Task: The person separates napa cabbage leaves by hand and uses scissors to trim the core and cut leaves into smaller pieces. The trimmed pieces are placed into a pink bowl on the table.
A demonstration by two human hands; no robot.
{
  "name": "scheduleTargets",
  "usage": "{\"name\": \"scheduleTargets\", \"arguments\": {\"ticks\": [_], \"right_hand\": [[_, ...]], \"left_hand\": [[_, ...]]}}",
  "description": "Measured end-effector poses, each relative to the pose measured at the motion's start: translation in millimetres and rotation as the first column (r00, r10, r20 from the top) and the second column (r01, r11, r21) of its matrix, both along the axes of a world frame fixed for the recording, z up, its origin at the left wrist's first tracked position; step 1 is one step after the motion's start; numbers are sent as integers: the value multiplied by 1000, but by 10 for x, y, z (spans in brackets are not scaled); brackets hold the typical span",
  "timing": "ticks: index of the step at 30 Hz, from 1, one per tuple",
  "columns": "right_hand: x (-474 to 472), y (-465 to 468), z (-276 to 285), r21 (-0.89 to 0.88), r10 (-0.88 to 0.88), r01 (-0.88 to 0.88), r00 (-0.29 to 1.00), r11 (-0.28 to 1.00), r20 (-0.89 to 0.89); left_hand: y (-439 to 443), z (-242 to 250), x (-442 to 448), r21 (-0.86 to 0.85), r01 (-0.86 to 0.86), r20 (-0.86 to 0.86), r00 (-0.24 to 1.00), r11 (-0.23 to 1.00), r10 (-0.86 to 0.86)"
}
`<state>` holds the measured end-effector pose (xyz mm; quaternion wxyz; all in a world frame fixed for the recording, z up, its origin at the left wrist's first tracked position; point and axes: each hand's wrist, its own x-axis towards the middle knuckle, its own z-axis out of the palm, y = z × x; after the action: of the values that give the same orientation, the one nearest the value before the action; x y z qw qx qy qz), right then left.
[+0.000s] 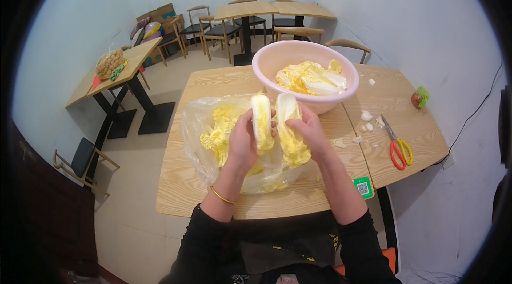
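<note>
My left hand [245, 138] grips a bundle of napa cabbage leaves [261, 124], white stems up and yellow leaf ends down. A second napa cabbage bundle [289, 130] is in my right hand [312, 130], its thumb across the front. The two bundles stand side by side with a narrow gap between them. Beneath them a clear plastic bag [196, 124] lies spread on the wooden table [280, 206], with yellow cabbage leaves [218, 136] in it. Just beyond my hands, a pink plastic basin [306, 100] holds more cabbage leaves [312, 78].
Scissors [396, 142] with red and yellow handles lie at the right, near white cabbage scraps [366, 116]. A green-lidded jar [420, 97] stands near the wall. A green card with a printed code [363, 187] lies at the near edge. Chairs [222, 30] and other tables stand beyond.
</note>
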<state>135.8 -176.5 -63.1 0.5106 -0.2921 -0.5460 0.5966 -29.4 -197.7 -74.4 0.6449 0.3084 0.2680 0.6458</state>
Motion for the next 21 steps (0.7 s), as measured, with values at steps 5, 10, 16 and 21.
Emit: {"name": "scheduleTargets", "arguments": {"ticks": [5,10,16,21], "right_hand": [[328,165,205,30,-117,124,978,992,-171],[659,983,641,467,-575,449,801,762,167],[440,630,647,866,-825,282,518,413,225],[4,-107,260,434,-255,43,859,900,443]], "left_hand": [[29,-14,-87,2,77,135,988,997,-77],[16,-40,-91,76,252,266,927,965,-263],[-91,60,0,61,181,134,973,982,-187],[-86,35,92,146,158,68,983,977,-169]]}}
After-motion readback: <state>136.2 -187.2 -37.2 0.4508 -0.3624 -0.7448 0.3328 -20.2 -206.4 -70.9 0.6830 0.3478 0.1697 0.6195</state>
